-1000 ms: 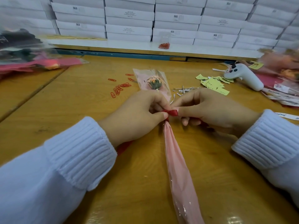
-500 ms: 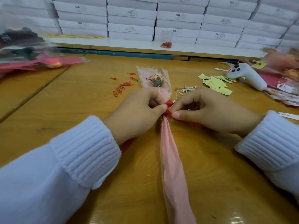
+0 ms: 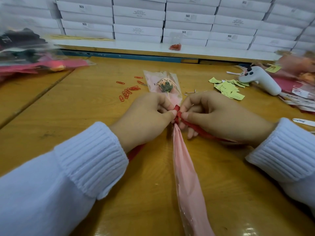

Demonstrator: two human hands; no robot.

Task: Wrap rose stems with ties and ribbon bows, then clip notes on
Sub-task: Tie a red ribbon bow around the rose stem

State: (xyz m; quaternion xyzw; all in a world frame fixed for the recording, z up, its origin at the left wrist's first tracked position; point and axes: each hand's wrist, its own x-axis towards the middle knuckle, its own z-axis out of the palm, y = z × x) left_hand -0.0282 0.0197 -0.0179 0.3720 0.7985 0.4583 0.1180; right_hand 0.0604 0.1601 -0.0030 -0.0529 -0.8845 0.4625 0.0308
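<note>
Red ribbon pinched by fingers of left hand and right hand at rose's neck — bow unfinished, note not yet clipped.

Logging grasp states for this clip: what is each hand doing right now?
Left hand: pinching the thin red fabric ribbon.
Right hand: pinching the same ribbon.

Your right hand has eased back from your left hand. The ribbon, earlier a flat band between your thumbs, now stands up as a small loop, its tail trailing under the right palm.
</note>
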